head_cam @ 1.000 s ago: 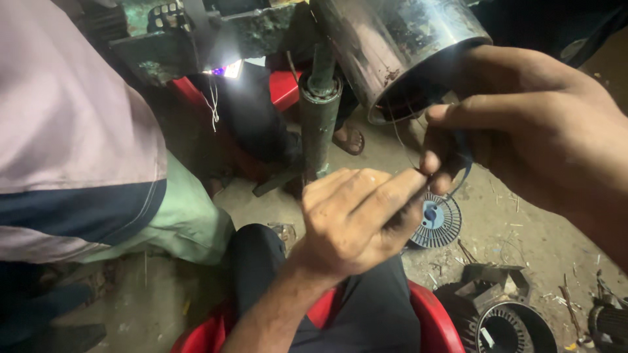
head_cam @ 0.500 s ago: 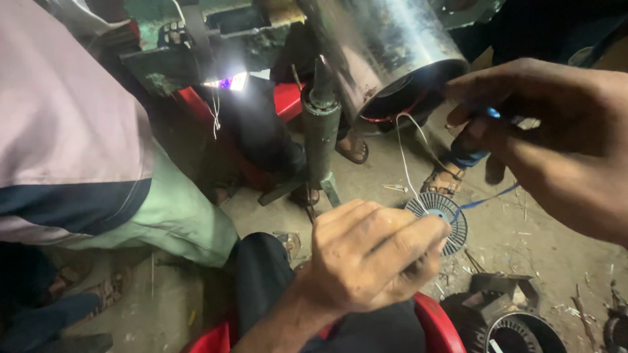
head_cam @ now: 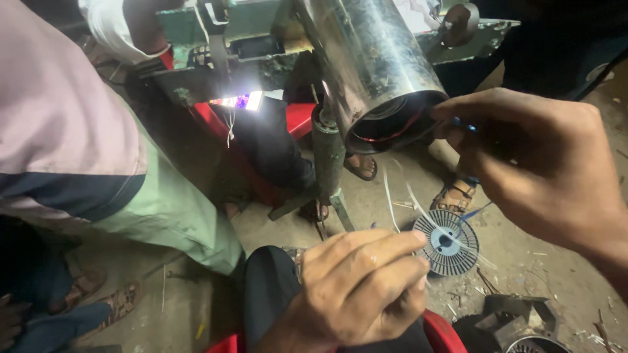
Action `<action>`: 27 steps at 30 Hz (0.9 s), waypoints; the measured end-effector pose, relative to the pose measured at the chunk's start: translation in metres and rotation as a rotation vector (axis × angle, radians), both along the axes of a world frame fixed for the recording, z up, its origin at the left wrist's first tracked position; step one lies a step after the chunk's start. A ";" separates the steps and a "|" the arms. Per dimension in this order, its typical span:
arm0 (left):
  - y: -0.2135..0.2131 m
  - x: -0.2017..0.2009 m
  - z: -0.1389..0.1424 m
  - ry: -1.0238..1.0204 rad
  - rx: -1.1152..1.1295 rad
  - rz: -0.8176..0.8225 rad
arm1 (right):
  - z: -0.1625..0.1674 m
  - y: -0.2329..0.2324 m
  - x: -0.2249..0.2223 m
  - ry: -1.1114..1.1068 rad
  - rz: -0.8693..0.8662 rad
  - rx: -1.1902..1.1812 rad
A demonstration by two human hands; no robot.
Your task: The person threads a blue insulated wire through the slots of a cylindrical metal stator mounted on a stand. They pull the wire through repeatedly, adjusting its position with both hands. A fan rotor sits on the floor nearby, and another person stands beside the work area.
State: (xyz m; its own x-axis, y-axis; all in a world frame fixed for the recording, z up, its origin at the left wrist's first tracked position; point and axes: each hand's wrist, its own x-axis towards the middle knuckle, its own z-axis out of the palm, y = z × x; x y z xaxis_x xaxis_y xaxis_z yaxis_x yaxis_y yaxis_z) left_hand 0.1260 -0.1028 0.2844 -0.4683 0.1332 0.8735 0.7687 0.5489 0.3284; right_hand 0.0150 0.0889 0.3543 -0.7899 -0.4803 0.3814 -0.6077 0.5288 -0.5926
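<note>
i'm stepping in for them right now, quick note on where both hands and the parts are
Right hand: raised at the open mouth of the shiny metal cylinder, fingertips pinching something small and blue; what it is cannot be told.
Left hand: low over the lap, fingers curled, near the round slotted disc lying on the floor.
Red wire loops show just inside the cylinder mouth, and thin pale wires hang below it.
How far the work inside has got cannot be judged.

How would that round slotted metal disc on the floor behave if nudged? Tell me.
The slotted disc lies flat on the dirt floor, so it would probably slide, not roll. It looks like metal, so likely stiff and heavy for its size. On edge it could roll.
</note>
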 end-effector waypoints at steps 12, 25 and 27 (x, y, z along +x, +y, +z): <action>-0.015 0.008 -0.002 0.041 -0.042 0.237 | -0.007 -0.020 0.004 0.420 -0.021 0.208; -0.016 -0.055 -0.005 -0.185 -0.281 0.417 | -0.010 -0.027 -0.004 0.537 -0.035 0.395; -0.018 -0.058 -0.001 -0.261 -0.379 0.449 | -0.009 -0.026 -0.003 0.498 -0.044 0.417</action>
State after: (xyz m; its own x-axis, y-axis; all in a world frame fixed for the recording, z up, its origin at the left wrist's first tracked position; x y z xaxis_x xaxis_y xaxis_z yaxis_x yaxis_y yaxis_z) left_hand 0.0684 -0.1203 0.2831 -0.7413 0.1516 0.6539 0.3577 0.9135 0.1937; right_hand 0.0124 0.0628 0.3454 -0.5885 -0.6388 0.4956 -0.7295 0.6838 0.0152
